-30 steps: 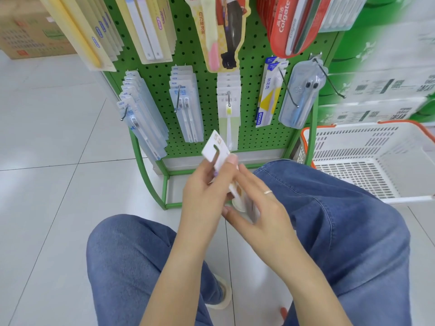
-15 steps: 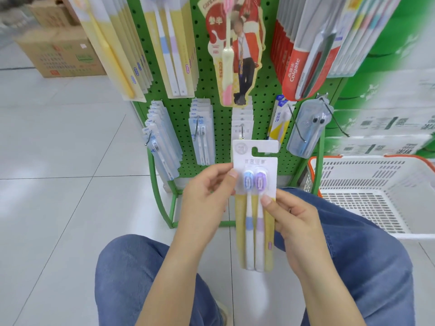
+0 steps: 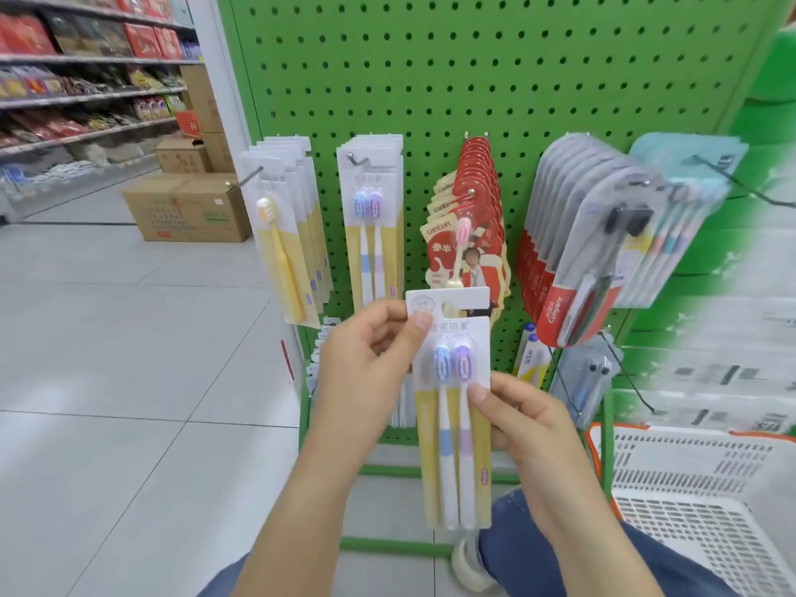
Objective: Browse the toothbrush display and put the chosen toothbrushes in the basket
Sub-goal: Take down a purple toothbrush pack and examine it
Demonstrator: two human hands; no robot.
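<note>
Toothbrush pack (image 3: 454, 407): flat white and yellow card with a clear blister, two brushes side by side, one blue, one purple; held upright in front of the pegboard.
Floor (image 3: 107, 381): pale glossy square tiles with thin dark joints.
Room: shop aisle; grocery shelves (image 3: 77, 79) at far left, cardboard boxes (image 3: 189, 206) on the floor below them.
Pegboard (image 3: 474, 71): green perforated metal with wire hooks carrying hanging packs, among them identical twin packs (image 3: 370, 221).
Basket (image 3: 706, 501): white slotted plastic with an orange rim, low at right, well apart from the held pack.
Left hand (image 3: 366, 381): thumb and fingers pinch the card's upper left edge.
Right hand (image 3: 530, 428): thumb on the blister's right side, fingers curled behind the card.
</note>
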